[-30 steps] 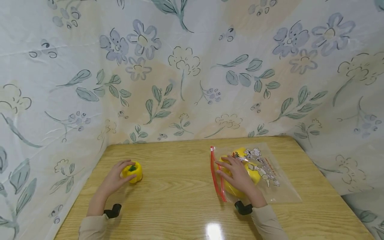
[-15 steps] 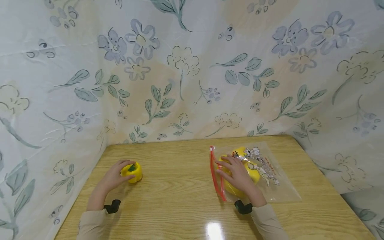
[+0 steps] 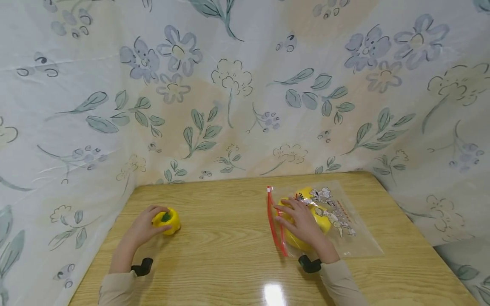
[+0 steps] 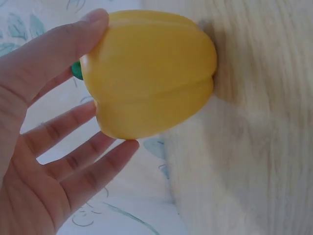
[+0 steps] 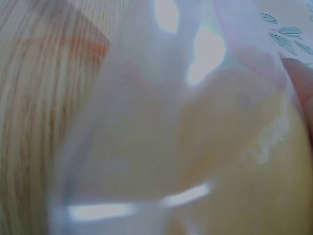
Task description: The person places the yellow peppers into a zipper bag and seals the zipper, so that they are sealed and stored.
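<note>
At the left of the table my left hand [image 3: 143, 227] holds a yellow bell pepper [image 3: 173, 222] by its stem end. In the left wrist view the thumb lies on one side of the pepper [image 4: 151, 68] and fingertips on the other; its green stem [image 4: 77, 70] points toward the palm. The pepper's far end meets the wood or sits very near it. On the right, my right hand [image 3: 302, 223] rests with spread fingers on a clear zip bag [image 3: 360, 238] with red edging. Several yellow things lie inside, partly hidden by the hand; their kind is unclear.
The wooden table [image 3: 222, 238] extends between the two hands. A floral cloth [image 3: 245, 106] hangs behind it and along both sides. The bag's red zip strip [image 3: 272, 221] faces the middle of the table.
The head view has shifted slightly. My left hand and the pepper have barely moved, with the pepper turned a little. The right hand and the bag stay in place.
</note>
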Action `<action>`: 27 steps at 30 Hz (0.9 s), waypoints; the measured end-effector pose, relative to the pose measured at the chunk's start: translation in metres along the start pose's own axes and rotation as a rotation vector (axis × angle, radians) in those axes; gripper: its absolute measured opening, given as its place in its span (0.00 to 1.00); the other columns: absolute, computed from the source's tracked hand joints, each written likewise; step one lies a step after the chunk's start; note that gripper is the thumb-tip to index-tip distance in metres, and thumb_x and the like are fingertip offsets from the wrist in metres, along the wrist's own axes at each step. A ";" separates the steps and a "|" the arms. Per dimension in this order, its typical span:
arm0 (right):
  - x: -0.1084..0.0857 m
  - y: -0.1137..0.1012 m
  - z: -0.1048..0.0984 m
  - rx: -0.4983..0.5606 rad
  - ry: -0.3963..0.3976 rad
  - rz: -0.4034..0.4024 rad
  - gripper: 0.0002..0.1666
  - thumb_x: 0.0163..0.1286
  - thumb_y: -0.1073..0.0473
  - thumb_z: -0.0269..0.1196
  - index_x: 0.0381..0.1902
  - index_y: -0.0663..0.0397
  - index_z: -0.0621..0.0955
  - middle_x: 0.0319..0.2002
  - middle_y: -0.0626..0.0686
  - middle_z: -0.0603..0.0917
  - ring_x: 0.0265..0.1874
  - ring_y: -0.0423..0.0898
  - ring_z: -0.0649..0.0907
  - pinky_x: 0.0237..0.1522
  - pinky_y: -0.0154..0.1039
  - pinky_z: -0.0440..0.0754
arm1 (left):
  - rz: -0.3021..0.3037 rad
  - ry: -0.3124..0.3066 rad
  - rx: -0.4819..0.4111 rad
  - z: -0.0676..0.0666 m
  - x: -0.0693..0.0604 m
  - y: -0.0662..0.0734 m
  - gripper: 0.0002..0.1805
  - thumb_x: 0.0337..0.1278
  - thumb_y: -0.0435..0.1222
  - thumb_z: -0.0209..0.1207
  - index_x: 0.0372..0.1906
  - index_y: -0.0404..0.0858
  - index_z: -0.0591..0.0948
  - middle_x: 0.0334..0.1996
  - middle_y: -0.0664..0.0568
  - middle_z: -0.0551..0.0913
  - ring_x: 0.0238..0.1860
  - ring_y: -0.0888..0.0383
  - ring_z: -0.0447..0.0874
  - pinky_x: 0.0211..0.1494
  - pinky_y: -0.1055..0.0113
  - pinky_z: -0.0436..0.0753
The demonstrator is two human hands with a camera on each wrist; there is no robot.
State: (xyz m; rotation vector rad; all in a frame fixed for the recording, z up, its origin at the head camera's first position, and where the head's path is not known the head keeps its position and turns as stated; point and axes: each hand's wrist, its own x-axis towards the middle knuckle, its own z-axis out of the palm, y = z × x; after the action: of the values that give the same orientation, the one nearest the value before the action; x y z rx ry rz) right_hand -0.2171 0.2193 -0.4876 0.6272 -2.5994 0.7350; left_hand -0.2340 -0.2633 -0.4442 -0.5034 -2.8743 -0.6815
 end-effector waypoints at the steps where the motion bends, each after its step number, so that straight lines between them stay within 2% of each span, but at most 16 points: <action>1: 0.000 0.000 0.000 -0.003 -0.001 0.001 0.23 0.65 0.43 0.59 0.56 0.39 0.78 0.58 0.55 0.75 0.65 0.59 0.64 0.65 0.60 0.57 | 0.004 0.003 -0.001 0.000 -0.001 0.000 0.24 0.45 0.44 0.69 0.49 0.39 0.77 0.50 0.42 0.75 0.52 0.40 0.73 0.52 0.42 0.74; 6: 0.000 0.001 0.001 -0.013 -0.007 0.013 0.23 0.65 0.42 0.58 0.56 0.38 0.78 0.58 0.53 0.75 0.65 0.58 0.64 0.64 0.60 0.58 | 0.023 0.019 -0.026 0.002 -0.002 0.000 0.25 0.45 0.44 0.69 0.49 0.40 0.77 0.50 0.43 0.76 0.51 0.41 0.74 0.45 0.46 0.80; 10: 0.000 0.002 0.001 -0.013 -0.009 0.013 0.23 0.65 0.42 0.58 0.56 0.38 0.78 0.58 0.53 0.75 0.65 0.59 0.65 0.64 0.60 0.58 | 0.033 0.012 -0.068 0.003 -0.001 0.000 0.24 0.45 0.43 0.69 0.49 0.41 0.77 0.50 0.44 0.75 0.51 0.41 0.74 0.44 0.47 0.81; 17: 0.001 0.000 0.000 -0.006 -0.015 0.019 0.23 0.64 0.43 0.59 0.56 0.38 0.78 0.59 0.54 0.75 0.65 0.58 0.65 0.64 0.61 0.58 | 0.025 -0.016 -0.167 0.007 0.002 0.002 0.24 0.45 0.44 0.68 0.49 0.41 0.76 0.52 0.43 0.74 0.53 0.40 0.73 0.44 0.48 0.82; 27: 0.003 -0.003 0.000 -0.002 -0.033 0.048 0.23 0.64 0.42 0.59 0.56 0.36 0.78 0.59 0.53 0.74 0.65 0.57 0.64 0.65 0.61 0.57 | 0.025 -0.004 -0.303 0.017 0.006 0.009 0.24 0.45 0.44 0.68 0.50 0.41 0.76 0.52 0.44 0.74 0.53 0.38 0.72 0.44 0.50 0.82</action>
State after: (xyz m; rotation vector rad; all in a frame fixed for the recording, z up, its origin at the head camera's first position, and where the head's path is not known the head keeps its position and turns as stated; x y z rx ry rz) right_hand -0.2177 0.2166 -0.4850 0.5831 -2.6534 0.7425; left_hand -0.2372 -0.2463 -0.4545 -0.5760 -2.7739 -1.1212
